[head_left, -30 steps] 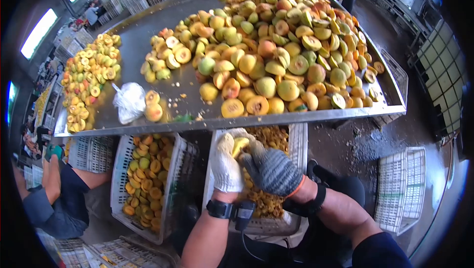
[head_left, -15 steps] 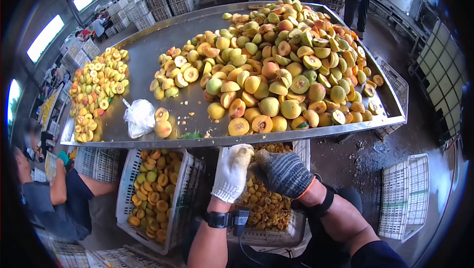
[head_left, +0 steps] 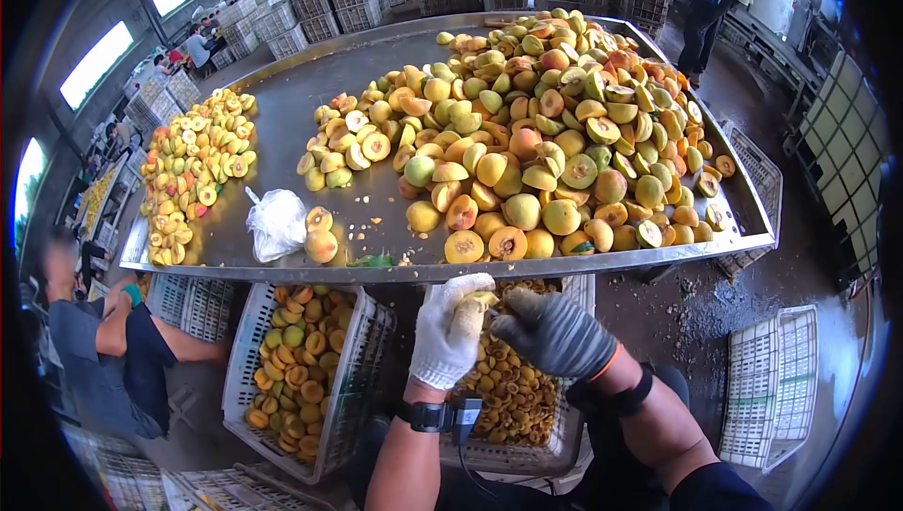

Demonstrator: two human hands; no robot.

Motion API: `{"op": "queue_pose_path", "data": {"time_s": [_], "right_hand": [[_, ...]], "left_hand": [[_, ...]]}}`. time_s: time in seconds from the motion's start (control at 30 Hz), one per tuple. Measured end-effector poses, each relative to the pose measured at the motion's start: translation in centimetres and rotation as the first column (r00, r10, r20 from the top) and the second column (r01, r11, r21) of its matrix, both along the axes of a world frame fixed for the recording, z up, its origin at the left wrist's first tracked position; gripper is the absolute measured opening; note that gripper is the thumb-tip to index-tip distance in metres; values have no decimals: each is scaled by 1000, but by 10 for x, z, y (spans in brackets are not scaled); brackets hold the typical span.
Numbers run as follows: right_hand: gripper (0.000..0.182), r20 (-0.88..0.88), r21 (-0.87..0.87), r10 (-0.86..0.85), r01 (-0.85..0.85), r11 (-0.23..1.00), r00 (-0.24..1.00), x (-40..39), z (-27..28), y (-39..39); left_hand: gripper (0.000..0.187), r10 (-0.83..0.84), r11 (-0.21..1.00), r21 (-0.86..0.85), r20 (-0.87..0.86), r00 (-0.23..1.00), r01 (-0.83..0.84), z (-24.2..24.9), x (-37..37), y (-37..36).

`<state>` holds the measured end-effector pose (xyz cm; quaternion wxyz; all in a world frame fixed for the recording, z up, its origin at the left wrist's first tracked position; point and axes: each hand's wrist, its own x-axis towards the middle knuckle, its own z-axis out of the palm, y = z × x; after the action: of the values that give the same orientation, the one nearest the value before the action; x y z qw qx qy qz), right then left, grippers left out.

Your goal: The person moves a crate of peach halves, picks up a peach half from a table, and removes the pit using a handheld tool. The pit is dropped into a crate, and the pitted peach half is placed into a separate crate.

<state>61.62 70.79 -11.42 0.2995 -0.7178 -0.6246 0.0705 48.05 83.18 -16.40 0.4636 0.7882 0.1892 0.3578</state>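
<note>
My left hand (head_left: 446,340), in a white knit glove, pinches a yellow peach piece (head_left: 485,298) between thumb and fingers. Close on its right, my right hand (head_left: 557,332) in a dark grey striped glove has its fingers curled closed. Whatever it may hold is hidden. Both hands are just in front of the metal table's near edge, above a white crate (head_left: 568,424) of small hollow orange-yellow fruit pieces (head_left: 513,387). Beyond them, a large heap of peach halves (head_left: 527,149) covers the right side of the metal table (head_left: 292,135).
A crate (head_left: 374,346) of peach halves stands left of my hands. On the table are a white plastic bag (head_left: 277,225) and a smaller peach pile (head_left: 193,172). Crates (head_left: 771,389) stand at right. One person (head_left: 103,351) sits at left; another (head_left: 715,3) stands behind the table.
My hands have moved slightly apart, and the peach piece in my left hand now shows. My right hand has shifted a little right. The whole view has tilted slightly.
</note>
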Motion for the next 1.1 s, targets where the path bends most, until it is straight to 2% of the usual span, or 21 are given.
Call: {"op": "queue_pose_path", "data": {"time_s": [0.03, 0.07, 0.1, 0.13, 0.2, 0.23, 0.27, 0.3, 0.33, 0.37, 0.4, 0.53, 0.63, 0.67, 0.8, 0.83, 0.87, 0.93, 1.0, 1.07, 1.1], "right_hand": [[20, -373, -123, 10, -60, 991, 928, 3, 13, -3], [21, -689, -210, -30, -160, 965, 724, 6, 22, -5], [22, -282, 24, 114, -112, 993, 953, 9, 0, -4], [22, -272, 27, 122, -120, 992, 955, 5, 1, -5], [24, -40, 61, 108, -105, 993, 993, -8, 3, -4], [26, -12, 172, 83, -80, 982, 996, -17, 4, -5], [26, -11, 178, 93, -89, 980, 996, -21, 2, -3], [25, -287, 264, 39, 40, 964, 957, -24, 0, 0], [24, -543, 305, 7, 189, 933, 840, -26, -4, 2], [21, -819, 36, -71, 174, 984, 569, -27, -12, 3], [19, -894, -76, -156, 201, 977, 421, -32, -13, 6], [25, -948, -266, -274, 68, 962, 165, -27, -5, 7], [28, -968, -247, -245, 33, 968, -45, -27, -12, 11], [29, -974, -188, -181, 39, 981, -135, -26, -13, 11], [27, -985, -165, -168, 69, 984, 33, -19, -8, 9], [28, -958, -159, -194, 172, 972, 211, -21, -4, 11], [28, -958, -160, -194, 170, 972, 209, -20, -5, 13], [31, -873, -84, -177, 218, 972, 454, -15, -7, 14], [31, -892, -171, -231, 183, 968, 388, -8, 2, 11], [34, -922, -177, -205, 115, 978, 329, -3, 10, 9], [33, -897, -96, -132, 105, 990, 422, -1, 11, 9]], "left_hand": [[53, -45, 988, -148, 58, 997, 53, 8, -2, -6], [52, -79, 952, -286, 123, 989, 111, 13, -3, -9], [51, -71, 964, -248, 118, 990, 99, 3, -3, -2], [51, -64, 965, -243, 128, 990, 94, 0, -1, 0], [30, 137, 828, -561, 174, 975, -16, -2, 1, 3], [30, 141, 830, -557, 174, 974, -20, -1, 0, 3], [34, 163, 715, -696, 258, 952, 66, 1, -2, 4], [38, 199, 577, -800, 335, 921, 166, 4, -3, 4], [43, 243, 419, -864, 404, 882, 280, 6, -3, 5], [50, 172, 436, -825, 469, 867, 360, -2, -3, 6], [50, 162, 438, -819, 478, 863, 371, 1, 0, 3], [55, 100, 434, -744, 600, 794, 508, -1, 3, -6], [51, 51, 654, -691, 447, 893, 308, -1, 5, -19], [51, 43, 650, -690, 450, 892, 317, 1, 7, -20], [36, 23, 681, -630, 526, 850, 372, 12, 1, -16], [32, 17, 767, -597, 387, 922, 237, 16, -2, -13], [28, 31, 839, -534, 238, 971, 104, 18, -4, -11], [22, 80, 848, -529, 190, 978, 33, 15, -4, -10], [18, 82, 642, -604, 665, 742, 471, 9, -1, -12], [25, -8, 697, -527, 672, 740, 486, 0, -2, -7], [37, 8, 593, -570, 710, 704, 569, 5, -4, -8]]}}
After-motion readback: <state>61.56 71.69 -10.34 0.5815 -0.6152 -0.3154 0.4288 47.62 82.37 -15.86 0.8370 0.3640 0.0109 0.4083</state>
